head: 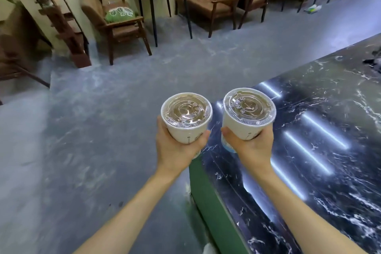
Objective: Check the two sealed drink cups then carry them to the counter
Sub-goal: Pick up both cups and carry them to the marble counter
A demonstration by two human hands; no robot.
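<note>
Both bare forearms extended forward from 6 o'clock, roughly parallel, converging slightly toward frame centre. Left hand raised, palm up and inward, wrapped around left cup; thumb at cup's 9 o'clock side, fingers curling round at 3 o'clock. Right hand level with left, wrapped around right cup; thumb at 9 o'clock side. Hands near, not touching. Wrists straight.

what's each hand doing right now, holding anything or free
Left hand: closed around the left cup, held above the floor.
Right hand: closed around the right cup, held above the counter edge.
</note>
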